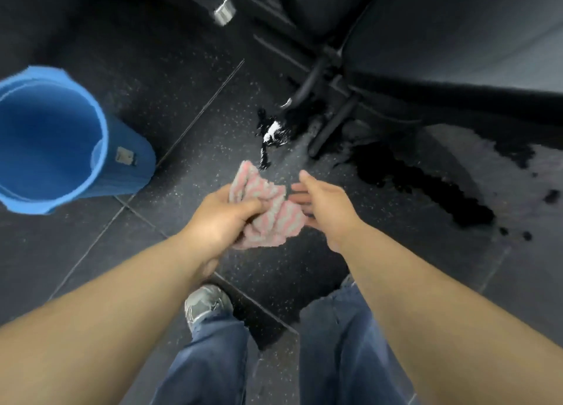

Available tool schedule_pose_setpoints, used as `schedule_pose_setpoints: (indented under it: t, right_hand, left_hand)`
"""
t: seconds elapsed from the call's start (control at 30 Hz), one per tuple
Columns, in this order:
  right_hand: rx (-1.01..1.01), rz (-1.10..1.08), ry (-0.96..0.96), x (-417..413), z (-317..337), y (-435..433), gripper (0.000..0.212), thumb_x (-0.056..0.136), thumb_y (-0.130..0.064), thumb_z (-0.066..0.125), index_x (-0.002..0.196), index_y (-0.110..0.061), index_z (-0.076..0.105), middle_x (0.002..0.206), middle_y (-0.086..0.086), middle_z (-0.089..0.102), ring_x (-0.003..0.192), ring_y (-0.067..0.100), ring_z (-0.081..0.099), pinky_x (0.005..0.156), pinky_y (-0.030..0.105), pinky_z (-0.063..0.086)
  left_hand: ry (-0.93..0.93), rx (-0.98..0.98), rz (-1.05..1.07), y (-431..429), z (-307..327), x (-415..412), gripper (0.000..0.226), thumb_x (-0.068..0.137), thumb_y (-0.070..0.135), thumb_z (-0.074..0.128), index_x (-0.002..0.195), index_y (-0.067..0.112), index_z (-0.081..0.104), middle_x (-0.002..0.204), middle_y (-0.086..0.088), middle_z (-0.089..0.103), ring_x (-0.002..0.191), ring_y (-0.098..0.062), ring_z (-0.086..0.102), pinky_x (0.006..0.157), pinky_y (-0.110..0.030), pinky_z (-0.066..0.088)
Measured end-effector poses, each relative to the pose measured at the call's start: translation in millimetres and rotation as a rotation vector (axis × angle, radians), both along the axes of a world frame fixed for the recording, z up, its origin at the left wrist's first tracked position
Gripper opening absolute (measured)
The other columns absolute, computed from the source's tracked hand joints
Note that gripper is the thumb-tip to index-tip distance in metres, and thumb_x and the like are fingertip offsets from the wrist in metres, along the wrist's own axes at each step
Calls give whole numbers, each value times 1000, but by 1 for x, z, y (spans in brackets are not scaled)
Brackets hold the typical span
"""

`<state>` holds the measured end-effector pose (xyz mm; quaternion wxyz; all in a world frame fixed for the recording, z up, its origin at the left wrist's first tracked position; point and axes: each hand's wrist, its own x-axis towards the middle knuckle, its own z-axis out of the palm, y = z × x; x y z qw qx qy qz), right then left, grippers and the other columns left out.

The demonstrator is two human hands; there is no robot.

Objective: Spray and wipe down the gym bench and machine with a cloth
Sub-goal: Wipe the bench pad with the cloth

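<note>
Closest to us, blue jeans run off the bottom edge, and one grey sneaker shows below the left forearm; the other foot is hidden under the right trouser leg. Both bare forearms reach forward over the speckled black rubber floor. Our left hand grips a bunched pink-and-grey striped cloth, fingers curled round its middle, held in the air above the floor. Our right hand lies just beside the cloth's right edge with fingers straight and close together; we cannot tell whether they touch the fabric.

Further left stands a blue bucket, cut off by the frame's edge, its contents hard to make out. Ahead to the right, a dark wet patch spreads across the floor around a black frame leg. Beyond it, the black bench pad is blurred and only partly in view.
</note>
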<state>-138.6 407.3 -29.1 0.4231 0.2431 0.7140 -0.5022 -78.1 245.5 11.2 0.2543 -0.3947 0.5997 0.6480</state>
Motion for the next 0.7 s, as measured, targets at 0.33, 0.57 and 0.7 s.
schedule_pose_setpoints:
  t: [0.33, 0.57, 0.7]
  right_hand:
    - [-624, -482, -33, -82, 197, 188, 29, 99, -28, 50, 125, -20, 62, 120, 10, 69, 105, 26, 68, 89, 42, 56]
    - [-410, -631, 316, -106, 333, 336, 30, 98, -5, 49, 122, -12, 65, 112, 12, 72, 105, 27, 68, 90, 43, 56]
    - [190, -499, 578, -107, 400, 439, 15, 93, -19, 58, 100, -14, 70, 95, 7, 73, 88, 14, 67, 73, 19, 54]
  left_hand:
    - [378, 173, -250, 196, 160, -151, 17, 91, 5, 58, 97, 11, 73, 90, -8, 75, 78, -19, 72, 69, -31, 53]
    - [559, 162, -642, 348, 294, -199, 16, 88, 15, 70, 102, 22, 72, 95, 3, 76, 91, -12, 72, 83, -30, 55]
    - [640, 83, -620, 441, 335, -237, 17, 90, 14, 60, 98, 23, 72, 94, 2, 75, 94, -20, 72, 92, -47, 55]
